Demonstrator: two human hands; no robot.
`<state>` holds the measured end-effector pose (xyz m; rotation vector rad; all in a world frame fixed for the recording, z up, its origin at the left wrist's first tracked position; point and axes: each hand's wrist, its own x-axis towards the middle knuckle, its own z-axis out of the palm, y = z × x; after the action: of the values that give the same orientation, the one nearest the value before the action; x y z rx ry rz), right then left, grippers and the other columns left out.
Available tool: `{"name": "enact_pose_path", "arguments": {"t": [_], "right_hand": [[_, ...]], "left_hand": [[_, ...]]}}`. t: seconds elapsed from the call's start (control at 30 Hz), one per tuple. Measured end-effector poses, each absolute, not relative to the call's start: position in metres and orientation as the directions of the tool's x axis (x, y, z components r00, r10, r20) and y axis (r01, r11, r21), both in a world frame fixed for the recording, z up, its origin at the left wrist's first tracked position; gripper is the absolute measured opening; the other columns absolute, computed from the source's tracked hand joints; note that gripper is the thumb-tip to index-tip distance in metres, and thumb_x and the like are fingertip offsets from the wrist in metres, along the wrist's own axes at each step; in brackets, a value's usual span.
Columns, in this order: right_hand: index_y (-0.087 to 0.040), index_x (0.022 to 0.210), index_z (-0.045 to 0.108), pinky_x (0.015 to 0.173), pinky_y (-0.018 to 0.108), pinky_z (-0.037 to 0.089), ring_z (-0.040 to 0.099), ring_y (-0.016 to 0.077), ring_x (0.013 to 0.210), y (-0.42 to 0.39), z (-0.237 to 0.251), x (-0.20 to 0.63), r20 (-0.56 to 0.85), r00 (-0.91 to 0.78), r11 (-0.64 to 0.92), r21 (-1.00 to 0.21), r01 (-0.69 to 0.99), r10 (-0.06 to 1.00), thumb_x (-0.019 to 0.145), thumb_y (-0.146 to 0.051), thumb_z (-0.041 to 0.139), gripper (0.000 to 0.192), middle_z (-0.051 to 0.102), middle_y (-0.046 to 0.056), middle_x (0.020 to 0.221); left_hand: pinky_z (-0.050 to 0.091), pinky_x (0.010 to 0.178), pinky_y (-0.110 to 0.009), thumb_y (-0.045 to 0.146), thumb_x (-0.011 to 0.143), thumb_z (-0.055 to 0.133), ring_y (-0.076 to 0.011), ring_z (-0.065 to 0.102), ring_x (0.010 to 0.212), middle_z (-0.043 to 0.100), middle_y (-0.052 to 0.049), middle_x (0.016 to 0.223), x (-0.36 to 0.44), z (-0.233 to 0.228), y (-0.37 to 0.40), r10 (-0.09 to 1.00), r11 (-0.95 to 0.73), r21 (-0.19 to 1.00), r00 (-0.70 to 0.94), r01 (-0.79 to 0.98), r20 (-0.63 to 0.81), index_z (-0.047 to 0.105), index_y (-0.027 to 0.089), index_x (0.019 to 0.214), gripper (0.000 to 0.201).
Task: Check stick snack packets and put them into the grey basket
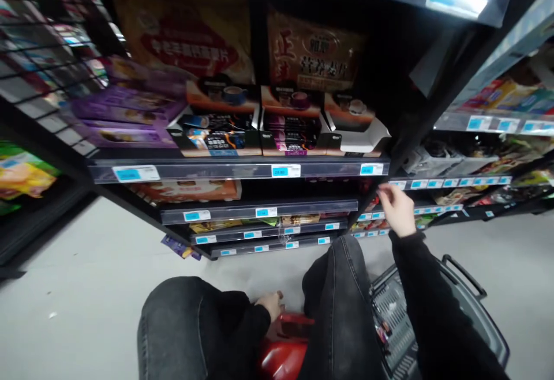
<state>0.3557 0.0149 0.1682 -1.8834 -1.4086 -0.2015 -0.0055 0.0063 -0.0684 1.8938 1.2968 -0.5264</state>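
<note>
Keep your right hand (397, 210), fingers loosely apart at right of centre, low toward the lower shelf (259, 210), while your left hand (270, 304) grips the red item (283, 351) at bottom centre

The right hand (397, 210) hangs in open air at the shelf's corner post (376, 192). At its 9 o'clock, shelf edges (259, 210) stack closely, leaving only low slots above the goods. At 11 o'clock, boxes (277, 126) fill the upper shelf to its front. At 3 o'clock, more price rails (450, 183) bar the way. At 5 o'clock the basket (476, 305) stands open-topped. At 6 o'clock a knee (341, 288) blocks; the floor (86, 276) at 8 o'clock lies bare.
</note>
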Motion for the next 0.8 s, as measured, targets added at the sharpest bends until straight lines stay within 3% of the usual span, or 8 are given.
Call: {"name": "enact_pose_path", "arguments": {"t": [0.07, 0.13, 0.2, 0.37, 0.5, 0.67, 0.8], "right_hand": [[-0.017, 0.099, 0.058, 0.078, 0.032, 0.044, 0.059, 0.0187, 0.084, 0.072, 0.224, 0.318, 0.608, 0.058, 0.175, -0.317, 0.932, 0.792, 0.084, -0.028, 0.041, 0.025, 0.065, 0.008, 0.092], [-0.016, 0.101, 0.058, 0.081, 0.032, 0.043, 0.058, 0.0198, 0.089, 0.127, 0.262, 0.282, 0.573, -0.18, 0.313, -0.142, 0.939, 0.8, 0.084, -0.023, 0.042, 0.025, 0.063, 0.009, 0.094], [-0.013, 0.106, 0.056, 0.083, 0.032, 0.043, 0.056, 0.0209, 0.092, 0.175, 0.286, 0.254, 0.479, -0.27, 0.314, -0.011, 0.95, 0.835, 0.082, -0.019, 0.045, 0.027, 0.062, 0.012, 0.1], [-0.009, 0.119, 0.048, 0.085, 0.038, 0.041, 0.052, 0.0291, 0.103, 0.246, 0.306, 0.211, 0.34, -0.253, 0.171, 0.254, 0.952, 0.906, 0.076, -0.02, 0.056, 0.045, 0.058, 0.018, 0.108], [-0.007, 0.131, 0.032, 0.079, 0.036, 0.044, 0.054, 0.0286, 0.101, 0.266, 0.303, 0.19, 0.241, -0.197, 0.135, 0.253, 0.958, 0.95, 0.075, -0.021, 0.057, 0.063, 0.056, 0.022, 0.114], [-0.008, 0.117, 0.049, 0.087, 0.034, 0.042, 0.049, 0.0264, 0.111, 0.277, 0.289, 0.184, 0.202, -0.23, 0.166, 0.291, 0.942, 0.952, 0.08, -0.018, 0.049, 0.039, 0.038, 0.022, 0.134], [-0.013, 0.12, 0.049, 0.083, 0.036, 0.044, 0.052, 0.0261, 0.107, 0.277, 0.286, 0.19, 0.252, -0.172, 0.112, 0.237, 0.965, 0.952, 0.083, -0.02, 0.042, 0.038, 0.05, 0.019, 0.124]], "left_hand": [[0.042, 0.085, -0.036, 0.022, 0.07, 0.053, -0.0284, 0.059, 0.1, 0.065, -0.019, 0.101, -0.007, -0.071, 0.004, 0.601, -0.187, 0.37, 0.404, 0.91, -0.69, 0.057, 0.008, 0.113, 0.045], [0.042, 0.085, -0.039, 0.022, 0.07, 0.052, -0.0308, 0.058, 0.102, 0.062, -0.022, 0.105, -0.009, -0.072, 0.003, 0.612, -0.182, 0.37, 0.399, 0.911, -0.682, 0.057, 0.007, 0.112, 0.044], [0.041, 0.085, -0.042, 0.021, 0.069, 0.052, -0.0322, 0.058, 0.102, 0.062, -0.021, 0.105, -0.011, -0.071, 0.002, 0.631, -0.17, 0.372, 0.39, 0.913, -0.67, 0.059, 0.009, 0.108, 0.041], [0.04, 0.084, -0.047, 0.021, 0.063, 0.053, -0.0355, 0.057, 0.102, 0.062, -0.023, 0.102, -0.016, -0.068, 0.0, 0.668, -0.16, 0.431, 0.419, 0.888, -0.615, 0.062, 0.011, 0.097, 0.036], [0.04, 0.081, -0.051, 0.021, 0.061, 0.053, -0.0381, 0.058, 0.098, 0.063, -0.024, 0.097, -0.017, -0.068, -0.001, 0.682, -0.152, 0.481, 0.444, 0.864, -0.582, 0.063, 0.013, 0.093, 0.034], [0.04, 0.078, -0.054, 0.025, 0.058, 0.055, -0.0405, 0.058, 0.097, 0.064, -0.024, 0.096, -0.015, -0.068, -0.002, 0.685, -0.132, 0.527, 0.461, 0.84, -0.564, 0.064, 0.016, 0.088, 0.032], [0.04, 0.077, -0.055, 0.025, 0.056, 0.054, -0.0431, 0.058, 0.095, 0.064, -0.026, 0.093, -0.015, -0.069, -0.003, 0.686, -0.109, 0.57, 0.477, 0.814, -0.55, 0.065, 0.016, 0.081, 0.029]]}}
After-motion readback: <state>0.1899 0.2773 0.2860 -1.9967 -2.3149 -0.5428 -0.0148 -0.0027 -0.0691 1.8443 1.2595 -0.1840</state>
